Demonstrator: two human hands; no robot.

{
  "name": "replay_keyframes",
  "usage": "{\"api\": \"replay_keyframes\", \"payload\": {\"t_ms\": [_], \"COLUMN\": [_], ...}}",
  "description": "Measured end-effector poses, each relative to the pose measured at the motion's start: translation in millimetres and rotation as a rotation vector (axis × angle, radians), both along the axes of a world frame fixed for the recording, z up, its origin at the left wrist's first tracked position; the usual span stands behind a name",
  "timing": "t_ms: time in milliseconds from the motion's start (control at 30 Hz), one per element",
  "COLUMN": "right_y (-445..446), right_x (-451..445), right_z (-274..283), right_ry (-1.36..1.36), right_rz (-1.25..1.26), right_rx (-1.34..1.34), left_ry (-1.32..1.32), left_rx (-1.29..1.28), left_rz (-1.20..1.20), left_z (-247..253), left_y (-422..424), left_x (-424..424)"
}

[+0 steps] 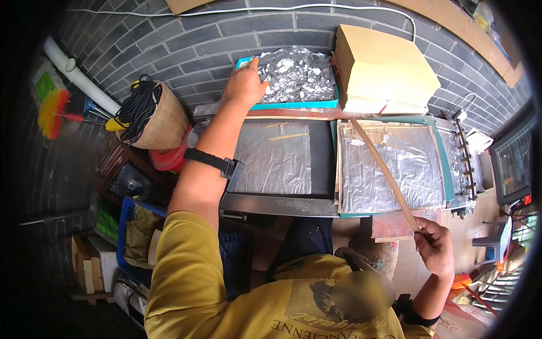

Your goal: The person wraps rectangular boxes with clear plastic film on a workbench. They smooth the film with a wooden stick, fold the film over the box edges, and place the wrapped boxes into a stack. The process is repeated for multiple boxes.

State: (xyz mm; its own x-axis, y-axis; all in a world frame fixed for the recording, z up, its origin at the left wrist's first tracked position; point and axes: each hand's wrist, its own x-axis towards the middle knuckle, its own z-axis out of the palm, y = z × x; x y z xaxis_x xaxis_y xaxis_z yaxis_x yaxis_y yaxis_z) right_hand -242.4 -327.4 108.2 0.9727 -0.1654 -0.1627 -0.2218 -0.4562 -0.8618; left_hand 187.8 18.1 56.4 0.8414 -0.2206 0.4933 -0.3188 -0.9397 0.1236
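My left hand (245,86) reaches to the left side of a shallow blue tray (296,104) heaped with crumpled silver foil scraps (296,72). Its fingertips are at the rim and the scraps; whether they grip anything is hard to see. In my right hand (436,245) is the near end of a long, flat wooden strip (385,173), held between thumb and fingers. The strip slants over a wrinkled silver foil sheet (394,178) lying on a stack of brownish paper. Left of it, another silver sheet (271,161) lies over a dark mesh surface (322,165).
A big block of yellow-brown paper (383,72) stands right of the tray against the grey brick wall (237,25). To the left are a woven basket (163,120) with coiled black cable, a red container (169,156) and a blue crate (123,237). A metal rail (279,204) edges the bench.
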Motion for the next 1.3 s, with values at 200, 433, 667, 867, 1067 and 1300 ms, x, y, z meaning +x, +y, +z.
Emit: {"api": "replay_keyframes", "payload": {"t_ms": [200,433,667,867,1067,1300], "right_y": [-6,-7,-9,-6,-1,4], "right_x": [-9,-8,-11,-4,-6,-6], "right_z": [-6,-9,-9,-5,-2,2], "right_ry": [-0.001,-0.028,-0.027,-0.049,-0.04,0.004], "right_rz": [-0.11,-0.116,-0.11,-0.105,-0.086,-0.113], "right_rx": [0.045,0.082,0.066,0.038,0.059,0.124], "left_ry": [0.175,0.293,0.239,0.229,0.848,1.037], "left_rx": [-0.268,-0.556,-0.343,0.268,-0.175,-0.464], "left_rz": [0.006,-0.119,-0.049,0.136,-0.176,-0.541], "left_z": [5,25,67,91,118,97], "left_y": [2,20,5,-16,-30,-33], "left_x": [4,19,-11,-36,-64,-80]}}
